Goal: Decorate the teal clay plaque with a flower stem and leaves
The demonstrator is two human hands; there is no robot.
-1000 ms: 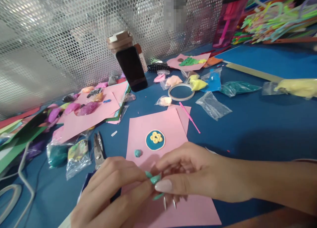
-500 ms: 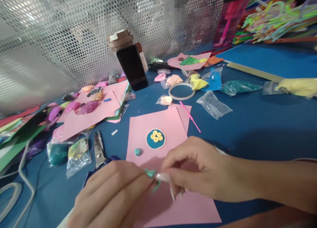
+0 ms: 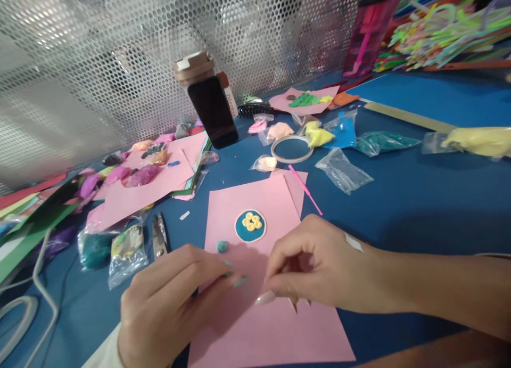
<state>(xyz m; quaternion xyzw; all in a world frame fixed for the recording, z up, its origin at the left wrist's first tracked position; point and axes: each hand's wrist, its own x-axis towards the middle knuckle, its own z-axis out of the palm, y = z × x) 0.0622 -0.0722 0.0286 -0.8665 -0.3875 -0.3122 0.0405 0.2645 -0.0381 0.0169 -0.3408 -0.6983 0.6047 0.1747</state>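
My left hand (image 3: 175,299) hovers over the left side of a pink sheet (image 3: 279,330). Its fingers are drawn together, with teal tips that look like nails; whatever they hold, if anything, cannot be made out. My right hand (image 3: 319,269) is a short gap away, thumb and forefinger closed in a pinch, and anything between them is hidden. Beyond the hands, on the sheet, lies a flat blue disc (image 3: 240,230) with a pale rim, bearing a cluster of small yellow rounds (image 3: 251,220). A small teal lump of clay (image 3: 222,246) sits near my left fingertips.
Scissors (image 3: 159,240) and bagged clay (image 3: 128,251) lie to the left. Behind the sheet are a pink stick tool (image 3: 305,189), a tape ring (image 3: 275,152) and a plastic bag (image 3: 344,171). A phone (image 3: 213,112) leans on a lidded cup (image 3: 195,67) by the perforated metal screen (image 3: 139,54).
My hands have moved apart from fingertip contact. My left hand has shifted left, and its teal fingertips now show separately. The disc and teal lump stay in place.
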